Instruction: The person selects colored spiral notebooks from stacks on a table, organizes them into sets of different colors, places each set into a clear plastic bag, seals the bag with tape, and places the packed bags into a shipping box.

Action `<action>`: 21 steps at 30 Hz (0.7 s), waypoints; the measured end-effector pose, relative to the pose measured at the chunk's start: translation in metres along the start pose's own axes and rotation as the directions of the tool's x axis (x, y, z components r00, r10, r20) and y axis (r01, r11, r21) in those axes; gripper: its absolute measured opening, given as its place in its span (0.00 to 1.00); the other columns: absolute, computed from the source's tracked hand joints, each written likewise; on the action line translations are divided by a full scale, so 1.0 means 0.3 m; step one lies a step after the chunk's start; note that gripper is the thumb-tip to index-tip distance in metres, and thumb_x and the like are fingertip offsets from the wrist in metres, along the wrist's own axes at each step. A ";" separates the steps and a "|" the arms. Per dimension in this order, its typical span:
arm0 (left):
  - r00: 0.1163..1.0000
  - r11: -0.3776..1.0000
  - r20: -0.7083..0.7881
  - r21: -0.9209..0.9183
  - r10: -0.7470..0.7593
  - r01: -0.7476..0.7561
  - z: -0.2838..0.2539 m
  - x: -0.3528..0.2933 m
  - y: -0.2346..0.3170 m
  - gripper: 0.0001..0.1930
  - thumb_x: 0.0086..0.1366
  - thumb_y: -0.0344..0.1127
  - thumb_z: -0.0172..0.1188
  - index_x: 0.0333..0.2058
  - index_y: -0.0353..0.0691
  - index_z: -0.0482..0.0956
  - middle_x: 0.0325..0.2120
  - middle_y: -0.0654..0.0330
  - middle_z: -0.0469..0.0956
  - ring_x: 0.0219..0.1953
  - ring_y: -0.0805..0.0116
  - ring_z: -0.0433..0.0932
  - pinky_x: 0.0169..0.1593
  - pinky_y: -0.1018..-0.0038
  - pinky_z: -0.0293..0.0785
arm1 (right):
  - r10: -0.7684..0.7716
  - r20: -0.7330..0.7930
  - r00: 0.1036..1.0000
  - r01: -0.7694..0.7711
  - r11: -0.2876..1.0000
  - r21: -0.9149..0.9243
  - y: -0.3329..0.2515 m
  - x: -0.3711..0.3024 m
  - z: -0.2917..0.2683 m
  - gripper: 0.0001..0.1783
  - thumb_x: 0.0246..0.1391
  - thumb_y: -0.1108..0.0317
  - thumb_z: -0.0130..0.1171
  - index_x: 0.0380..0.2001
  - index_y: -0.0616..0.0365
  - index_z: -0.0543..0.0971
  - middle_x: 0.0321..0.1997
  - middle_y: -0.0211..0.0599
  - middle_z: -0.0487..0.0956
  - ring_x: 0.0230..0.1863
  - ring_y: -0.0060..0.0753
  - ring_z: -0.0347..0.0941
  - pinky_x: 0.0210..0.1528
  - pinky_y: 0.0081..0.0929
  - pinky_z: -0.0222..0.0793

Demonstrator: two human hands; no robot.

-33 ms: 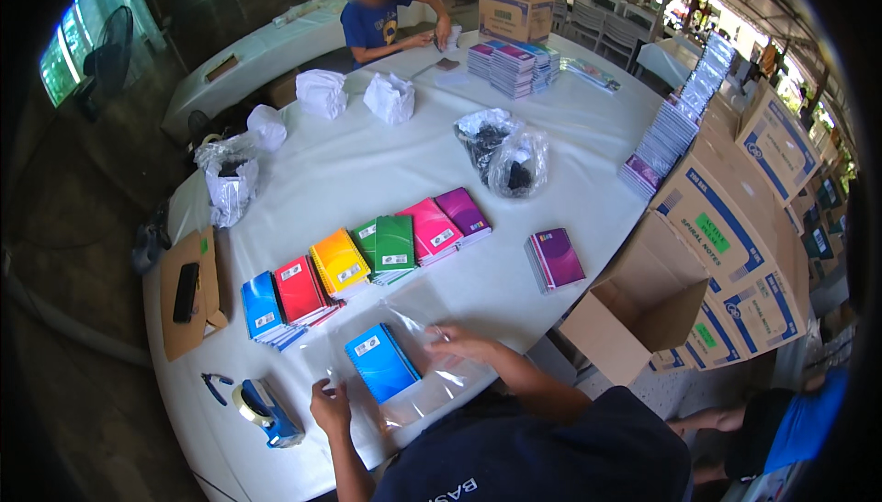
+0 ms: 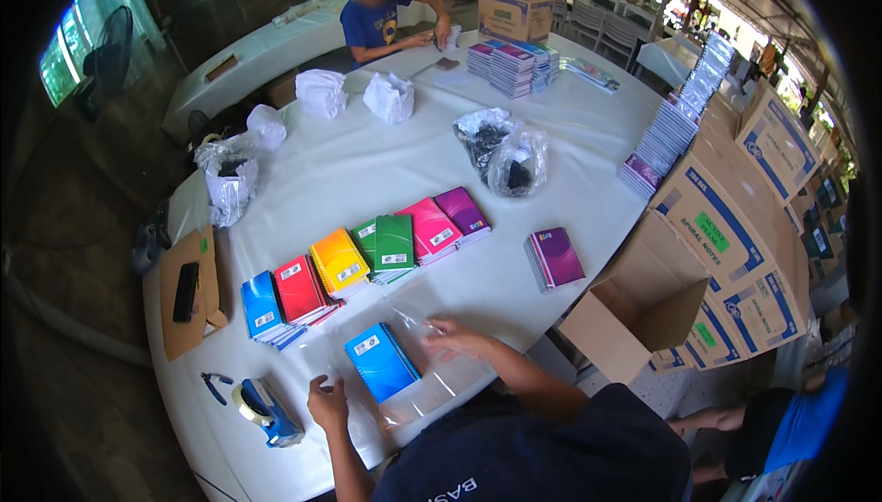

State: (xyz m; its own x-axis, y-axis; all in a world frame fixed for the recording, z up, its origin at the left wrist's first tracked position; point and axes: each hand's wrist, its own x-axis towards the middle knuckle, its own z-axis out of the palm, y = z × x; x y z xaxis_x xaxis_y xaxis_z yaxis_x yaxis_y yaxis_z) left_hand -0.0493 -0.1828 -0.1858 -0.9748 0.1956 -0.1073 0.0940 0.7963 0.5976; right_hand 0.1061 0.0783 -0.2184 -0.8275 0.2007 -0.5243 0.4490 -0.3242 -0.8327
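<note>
A blue spiral notebook (image 2: 380, 361) lies on a clear plastic sheet (image 2: 439, 399) spread at the table's near edge. At the sheet's left edge, my left hand (image 2: 328, 401) has its fingers curled, pinching the plastic. My right hand (image 2: 457, 340) grips the opposite side, its fingers partly seen through the shiny film. Neither hand touches the notebook. Just beyond the sheet runs a row of notebook stacks: blue (image 2: 263, 304), red (image 2: 299, 287), yellow (image 2: 339, 259), green (image 2: 393, 243), pink (image 2: 430, 229) and purple (image 2: 462, 212).
Left of me lie a blue tape dispenser (image 2: 267, 413), pliers (image 2: 217, 389) and a phone (image 2: 186, 291) on cardboard. A purple notebook stack (image 2: 555, 260) sits to the right, near an open carton (image 2: 634, 304). Plastic bags (image 2: 503, 155) stand mid-table. Across it, a person (image 2: 377, 20) handles small items.
My right hand has risen slightly, and the plastic's right side has shifted with it. My left hand has moved very little. The blue notebook stays in place.
</note>
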 end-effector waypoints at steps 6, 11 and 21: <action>0.977 0.872 0.206 -0.467 -0.052 0.145 0.070 0.147 -0.045 0.15 0.57 0.33 0.59 0.40 0.30 0.71 0.32 0.51 0.78 0.29 0.65 0.79 0.31 0.70 0.77 | 0.009 0.094 0.995 -0.008 1.000 -0.019 -0.020 0.161 -0.031 0.39 0.57 0.51 0.54 0.67 0.46 0.51 0.61 0.41 0.66 0.52 0.37 0.71 0.46 0.42 0.71; 0.964 0.667 0.263 -0.709 -0.050 0.228 0.044 0.103 -0.018 0.24 0.62 0.31 0.52 0.56 0.31 0.60 0.48 0.45 0.72 0.45 0.56 0.76 0.37 0.65 0.78 | -0.053 0.117 0.992 0.027 0.977 0.212 -0.061 0.130 0.019 0.32 0.59 0.50 0.50 0.65 0.36 0.57 0.63 0.41 0.64 0.55 0.41 0.70 0.46 0.44 0.72; 0.909 0.896 0.412 -0.423 0.059 0.134 -0.098 -0.004 0.004 0.25 0.62 0.38 0.58 0.53 0.30 0.67 0.36 0.49 0.80 0.37 0.64 0.80 0.35 0.72 0.77 | -0.099 -0.041 0.994 0.103 0.991 0.090 -0.103 0.051 0.062 0.39 0.56 0.52 0.56 0.65 0.57 0.54 0.61 0.50 0.65 0.55 0.43 0.70 0.38 0.33 0.76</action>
State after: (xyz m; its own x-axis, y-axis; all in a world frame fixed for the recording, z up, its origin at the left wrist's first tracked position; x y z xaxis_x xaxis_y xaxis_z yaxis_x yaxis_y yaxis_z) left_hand -0.0539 -0.1990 -0.1617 -0.7975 0.4604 -0.3898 -0.1320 0.4974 0.8574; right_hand 0.0733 0.0742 -0.1975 -0.8535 0.2696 -0.4460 0.3294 -0.3841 -0.8626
